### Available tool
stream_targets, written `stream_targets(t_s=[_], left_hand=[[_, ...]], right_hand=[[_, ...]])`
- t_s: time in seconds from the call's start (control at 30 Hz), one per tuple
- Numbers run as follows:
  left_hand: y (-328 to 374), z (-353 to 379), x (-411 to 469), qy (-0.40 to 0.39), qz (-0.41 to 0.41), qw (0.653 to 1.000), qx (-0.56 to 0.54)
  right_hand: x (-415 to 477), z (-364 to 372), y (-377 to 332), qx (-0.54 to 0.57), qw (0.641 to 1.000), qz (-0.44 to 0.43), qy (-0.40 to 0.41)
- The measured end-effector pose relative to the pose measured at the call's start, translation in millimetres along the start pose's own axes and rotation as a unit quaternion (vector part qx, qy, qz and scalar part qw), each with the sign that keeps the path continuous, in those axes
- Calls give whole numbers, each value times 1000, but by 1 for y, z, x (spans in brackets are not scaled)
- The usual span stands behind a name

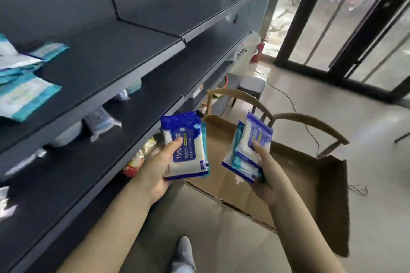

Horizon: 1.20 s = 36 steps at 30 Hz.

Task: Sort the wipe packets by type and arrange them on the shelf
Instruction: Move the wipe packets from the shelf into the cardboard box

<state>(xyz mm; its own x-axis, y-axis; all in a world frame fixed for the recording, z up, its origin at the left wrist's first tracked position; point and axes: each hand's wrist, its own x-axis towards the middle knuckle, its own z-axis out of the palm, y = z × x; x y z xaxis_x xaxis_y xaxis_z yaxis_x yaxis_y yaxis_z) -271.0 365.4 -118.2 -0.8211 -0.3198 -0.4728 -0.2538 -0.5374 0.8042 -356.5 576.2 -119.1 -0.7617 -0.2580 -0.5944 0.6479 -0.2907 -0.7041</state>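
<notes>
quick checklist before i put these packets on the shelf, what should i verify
1. Left hand grip on the blue alcohol packet: ok, thumb pressed on its face.
2. Left stack one type only: not ok, a teal packet shows behind the blue one.
3. Right hand stack one type only: not ok, blue packet in front, teal packets behind.
4. Bare room on the shelf beside the teal pile: ok.
5. A blue pile already started on the shelf: cannot tell, the view is cut off at the left.
</notes>
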Motion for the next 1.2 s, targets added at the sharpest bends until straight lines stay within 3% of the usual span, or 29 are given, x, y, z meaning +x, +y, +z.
stream_targets(t_s=[0.17,0.5,0.63,0.8,0.97,1.2], left_hand=[[-32,21,52,-15,-62,998,12],[-82,46,172,21,-165,980,110],[-125,53,222,47,-235,963,122],[-195,67,293,74,-267,951,135],[-264,84,364,117,-320,927,158],[-334,123,453,116,-337,909,217]], right_hand=[[47,-40,0,15,995,46,84],[154,-103,18,26,991,39,126],[199,-141,52,0,981,92,170],[277,-195,70,-49,963,149,220],[370,-245,63,-115,954,165,224],[501,-286,37,-203,950,151,182]])
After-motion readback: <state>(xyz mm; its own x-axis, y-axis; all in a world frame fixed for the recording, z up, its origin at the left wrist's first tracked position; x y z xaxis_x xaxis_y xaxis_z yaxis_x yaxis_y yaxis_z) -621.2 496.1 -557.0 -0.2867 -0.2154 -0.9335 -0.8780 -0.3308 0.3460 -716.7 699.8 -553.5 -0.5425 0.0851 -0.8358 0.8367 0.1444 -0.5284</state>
